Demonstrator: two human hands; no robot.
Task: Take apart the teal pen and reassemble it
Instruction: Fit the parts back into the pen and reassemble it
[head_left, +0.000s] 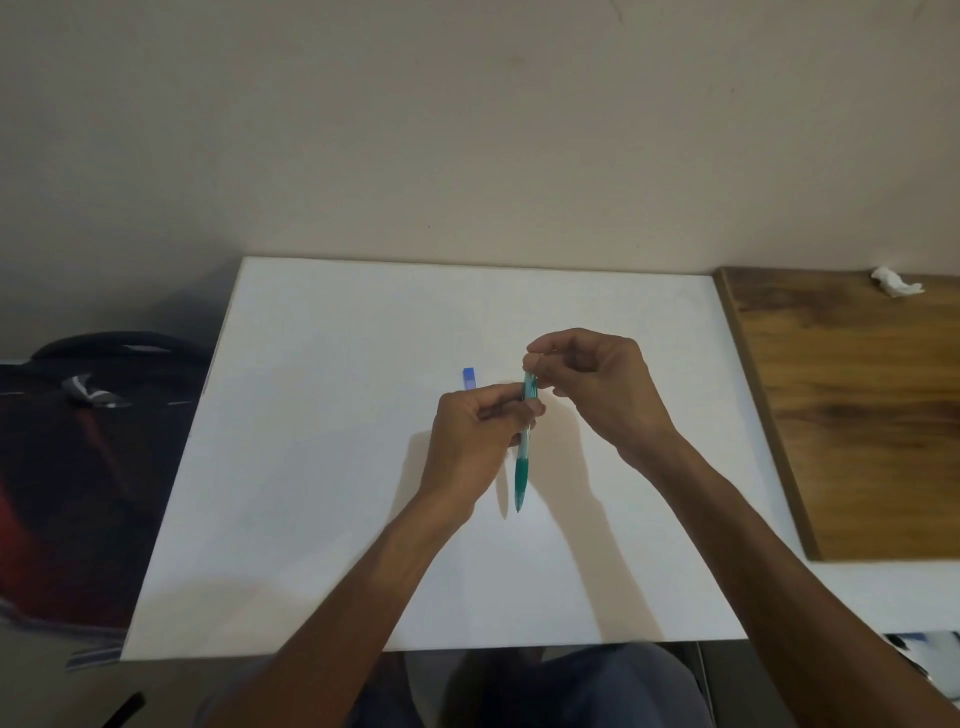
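Observation:
The teal pen (522, 467) hangs nearly upright over the middle of the white table (322, 467), tip pointing toward me. My left hand (475, 441) grips its barrel around the middle. My right hand (597, 384) pinches the pen's top end between thumb and fingertips. A small blue piece (469, 378) lies on the table just beyond my left hand; part of it is hidden behind the fingers.
A wooden board (857, 415) lies to the right of the white table, with a crumpled white scrap (532, 288) at its far corner. A dark bag (88, 441) sits off the table's left edge. A wall runs behind the table.

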